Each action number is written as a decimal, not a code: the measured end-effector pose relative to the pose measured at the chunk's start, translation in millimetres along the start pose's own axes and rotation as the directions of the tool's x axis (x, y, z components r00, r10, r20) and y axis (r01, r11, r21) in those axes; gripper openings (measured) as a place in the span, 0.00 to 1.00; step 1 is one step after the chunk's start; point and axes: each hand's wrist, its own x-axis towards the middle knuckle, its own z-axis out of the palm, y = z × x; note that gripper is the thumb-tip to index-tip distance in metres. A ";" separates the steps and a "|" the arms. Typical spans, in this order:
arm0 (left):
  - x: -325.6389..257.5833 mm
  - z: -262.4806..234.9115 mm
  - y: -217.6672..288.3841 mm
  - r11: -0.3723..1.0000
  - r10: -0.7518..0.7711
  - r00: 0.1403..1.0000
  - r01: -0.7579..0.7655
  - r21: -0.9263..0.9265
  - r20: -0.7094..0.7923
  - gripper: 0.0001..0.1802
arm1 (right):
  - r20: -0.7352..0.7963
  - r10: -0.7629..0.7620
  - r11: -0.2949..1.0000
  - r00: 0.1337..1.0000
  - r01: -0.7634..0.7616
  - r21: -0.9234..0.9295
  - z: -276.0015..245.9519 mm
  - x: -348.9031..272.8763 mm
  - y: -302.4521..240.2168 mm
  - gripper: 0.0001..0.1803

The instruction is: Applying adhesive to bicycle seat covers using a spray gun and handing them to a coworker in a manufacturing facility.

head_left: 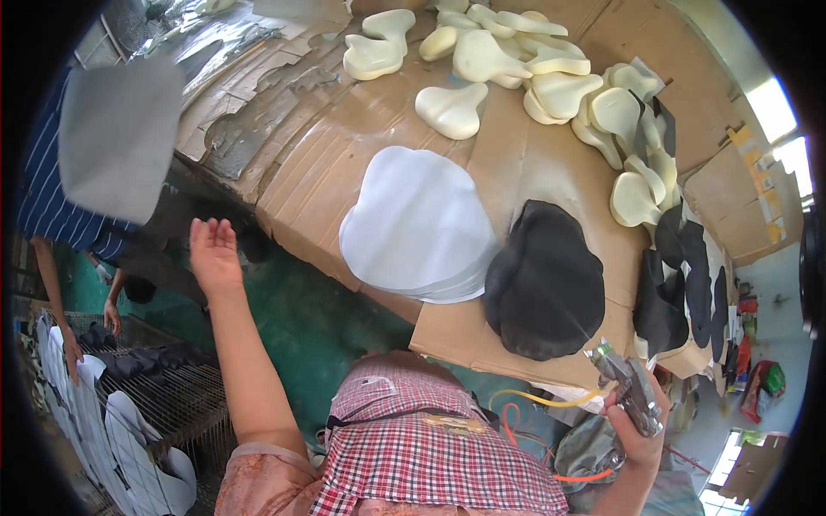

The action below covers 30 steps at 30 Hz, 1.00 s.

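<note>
My left hand (215, 251) is raised off the table's left side, fingers stretched and holding nothing. Beyond its fingertips a grey, rounded sheet (120, 142) appears in the air, slightly blurred, with a gap between them. At the lower right, my right hand (638, 423) grips a spray gun (628, 387), its nozzle toward a stack of black saddle-shaped cover pieces (544, 279). A thin streak runs from the nozzle over the black stack. Left of that lies a stack of white cover pieces (417, 224) of similar outline.
Cream foam bicycle-saddle pads (482, 60) are heaped along the far side of the cardboard-covered table (301, 193). Black pieces (675, 284) hang at the right edge. Yellow and orange hoses (551, 401) trail below the gun. At left, a co-worker (52, 189) bends over a wire rack (185, 387) with pieces on it.
</note>
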 end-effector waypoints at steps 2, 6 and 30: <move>-9.3 -15.8 -22.0 0.998 -0.052 0.997 0.054 0.031 -0.061 0.13 | 0.025 0.026 0.999 0.999 -0.025 -0.031 -10.1 -6.2 0.6 0.30; -32.7 -34.2 -71.8 0.967 -0.210 0.965 0.229 0.111 -0.158 0.17 | 0.237 0.053 0.985 0.970 -0.012 -0.171 -19.4 -4.5 -3.2 0.30; -107.7 -21.3 -216.9 -0.216 -0.089 0.990 -0.127 0.968 0.110 0.22 | 0.435 -0.033 0.969 0.900 0.137 -0.208 -20.9 71.5 -8.5 0.29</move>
